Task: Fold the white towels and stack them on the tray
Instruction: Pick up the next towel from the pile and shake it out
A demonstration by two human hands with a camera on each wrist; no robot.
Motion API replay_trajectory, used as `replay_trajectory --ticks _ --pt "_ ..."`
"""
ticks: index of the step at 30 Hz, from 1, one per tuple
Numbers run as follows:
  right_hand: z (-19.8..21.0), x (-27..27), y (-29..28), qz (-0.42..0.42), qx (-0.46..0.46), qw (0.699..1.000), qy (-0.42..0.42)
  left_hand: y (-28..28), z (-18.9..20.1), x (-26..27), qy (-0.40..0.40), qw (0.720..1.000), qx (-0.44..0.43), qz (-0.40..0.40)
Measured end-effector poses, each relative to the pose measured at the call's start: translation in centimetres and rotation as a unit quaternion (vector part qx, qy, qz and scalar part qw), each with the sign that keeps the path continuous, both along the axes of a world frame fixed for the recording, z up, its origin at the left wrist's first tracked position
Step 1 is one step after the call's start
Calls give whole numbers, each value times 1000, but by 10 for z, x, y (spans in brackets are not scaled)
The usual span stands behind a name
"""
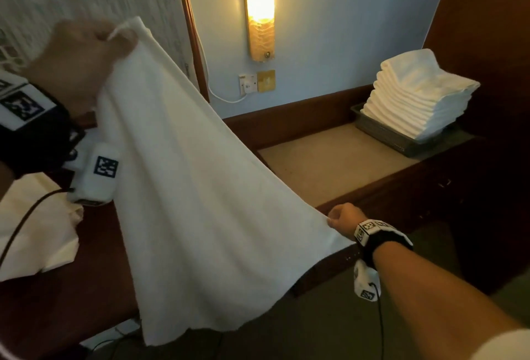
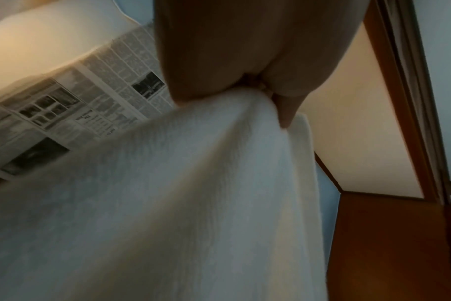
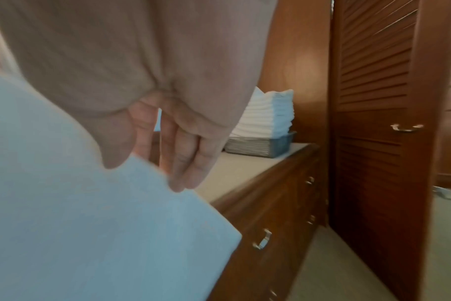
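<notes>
Where lamplight [image 1: 260, 9] warms blue wall, dresser top [image 1: 329, 164] bears tray [image 1: 384, 133].

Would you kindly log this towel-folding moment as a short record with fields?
held item: unfolded white towel, spread in the air between both hands
left hand: raised, grip pinching one upper corner
right hand: lower, grip pinching another corner near the counter edge
tray: far right on the counter, against the wall
folded towels: tall stack in the tray
waiting laundry: loose white cloth at the left
stage: fold not yet begun
</notes>
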State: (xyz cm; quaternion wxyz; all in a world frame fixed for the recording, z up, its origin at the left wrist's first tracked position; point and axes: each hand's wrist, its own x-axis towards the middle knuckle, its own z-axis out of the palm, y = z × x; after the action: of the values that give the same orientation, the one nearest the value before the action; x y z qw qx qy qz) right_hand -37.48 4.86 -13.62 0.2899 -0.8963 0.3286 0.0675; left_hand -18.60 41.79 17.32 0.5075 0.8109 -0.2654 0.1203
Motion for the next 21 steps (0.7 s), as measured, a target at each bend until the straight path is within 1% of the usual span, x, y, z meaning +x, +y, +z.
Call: replay_trajectory --ticks 1,2,3,4,6,7,8,10,11,13,16,18,21 --pt "13 11 8 14 10 1000 -24 -7 -3 -4 26 999 -19 -17" --pt "29 23 17 33 18 998 -59 -13 -6 -9 29 999 -9 -39" --pt "47 36 27 56 23 993 -105 -21 -10 -16 29 998 17 -54" --pt "70 47 38 81 30 984 -157 -27 -17 -18 6 996 59 -61" --pt "123 65 63 126 81 950 -273 -39 -25 -25 -25 990 104 -96" --pt "152 70 76 149 123 927 -321 -43 -27 -28 -30 987 109 -111" --pt "180 73 90 171 165 906 -351 -46 -27 -31 -40 985 115 -119" --pt "228 77 113 213 221 877 -370 -48 -23 -34 -54 983 128 -122" --pt "247 77 122 235 232 867 -374 -48 -20 -38 -56 982 132 -125" --pt "273 78 135 267 213 858 -384 -46 -13 -42 -71 981 127 -132" --pt "293 79 147 279 136 860 -404 -39 0 -46 -82 983 102 -130" --pt "300 83 151 277 133 852 -423 -33 6 -47 -87 984 96 -123" --pt "312 88 158 284 121 830 -464 -29 14 -50 -97 986 71 -113"
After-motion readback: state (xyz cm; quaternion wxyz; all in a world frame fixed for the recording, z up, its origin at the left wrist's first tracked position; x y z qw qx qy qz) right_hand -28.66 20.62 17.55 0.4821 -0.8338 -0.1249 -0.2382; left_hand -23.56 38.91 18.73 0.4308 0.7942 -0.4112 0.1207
